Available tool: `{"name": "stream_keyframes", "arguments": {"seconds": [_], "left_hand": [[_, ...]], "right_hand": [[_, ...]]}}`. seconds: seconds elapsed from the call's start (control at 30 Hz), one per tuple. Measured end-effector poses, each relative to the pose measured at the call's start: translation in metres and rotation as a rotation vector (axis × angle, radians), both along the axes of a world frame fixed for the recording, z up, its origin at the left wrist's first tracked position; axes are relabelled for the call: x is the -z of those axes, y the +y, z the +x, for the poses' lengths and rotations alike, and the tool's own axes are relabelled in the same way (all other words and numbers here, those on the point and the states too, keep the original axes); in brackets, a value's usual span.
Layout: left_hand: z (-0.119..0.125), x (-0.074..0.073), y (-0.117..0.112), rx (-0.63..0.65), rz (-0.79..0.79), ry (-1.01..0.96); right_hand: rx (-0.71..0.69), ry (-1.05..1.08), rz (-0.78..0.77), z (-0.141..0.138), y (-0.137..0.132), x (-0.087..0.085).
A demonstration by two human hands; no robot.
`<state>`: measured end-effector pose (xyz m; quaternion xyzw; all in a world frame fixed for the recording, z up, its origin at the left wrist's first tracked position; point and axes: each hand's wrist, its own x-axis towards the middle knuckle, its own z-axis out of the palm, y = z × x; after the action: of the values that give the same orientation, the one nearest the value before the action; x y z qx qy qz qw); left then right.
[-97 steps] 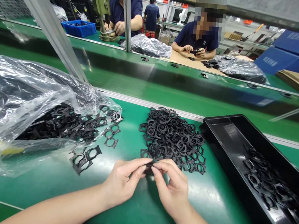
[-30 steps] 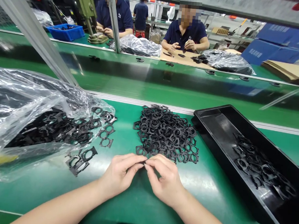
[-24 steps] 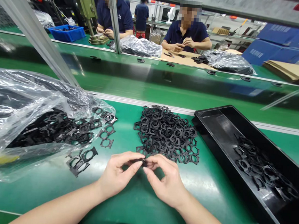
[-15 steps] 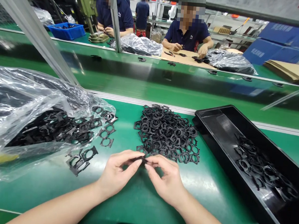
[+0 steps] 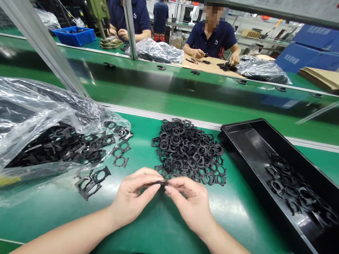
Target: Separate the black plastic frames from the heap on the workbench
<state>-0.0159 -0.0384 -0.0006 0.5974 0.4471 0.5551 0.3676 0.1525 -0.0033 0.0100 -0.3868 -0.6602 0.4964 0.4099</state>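
Between my fingertips is a small black plastic part [image 5: 162, 182], seen nearly edge-on and mostly covered by my fingers. My left hand [image 5: 134, 193] pinches its left end, and my right hand [image 5: 191, 200] pinches the right end. Just beyond them lies a heap of black ring-shaped plastic parts [image 5: 189, 150] on the green table [image 5: 160, 233]. Left of my hands, a few linked ring parts [image 5: 91, 183] rest on the table by the mouth of a clear plastic bag [image 5: 49, 112], which holds many more.
A long black tray [image 5: 241, 153] with a scatter of ring parts [image 5: 297, 189] stands at the right. Behind the table runs a green conveyor belt [image 5: 160, 90] carrying small black pieces. A slanted metal post [image 5: 47, 33] rises at the left. Co-workers [image 5: 211, 36] sit across the belt.
The black part between my fingers has turned a little and now lies more level. My right hand has shifted slightly; the heap, bag and tray stay as they were.
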Motion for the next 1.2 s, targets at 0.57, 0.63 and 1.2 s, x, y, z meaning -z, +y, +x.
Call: {"name": "stream_keyframes", "arguments": {"seconds": [0.57, 0.63, 1.2], "left_hand": [[0.004, 0.0033, -0.0018, 0.032, -0.098, -0.18], [0.0041, 0.0033, -0.0022, 0.031, -0.1, -0.179], [0.0023, 0.002, -0.0011, 0.045, -0.101, -0.133]], "right_hand": [[0.094, -0.096, 0.537, 0.0017, -0.0034, -0.0015], [0.088, -0.116, 0.562, 0.0025, -0.0036, -0.0011], [-0.027, -0.028, 0.235, 0.0026, 0.0008, -0.0036]]}}
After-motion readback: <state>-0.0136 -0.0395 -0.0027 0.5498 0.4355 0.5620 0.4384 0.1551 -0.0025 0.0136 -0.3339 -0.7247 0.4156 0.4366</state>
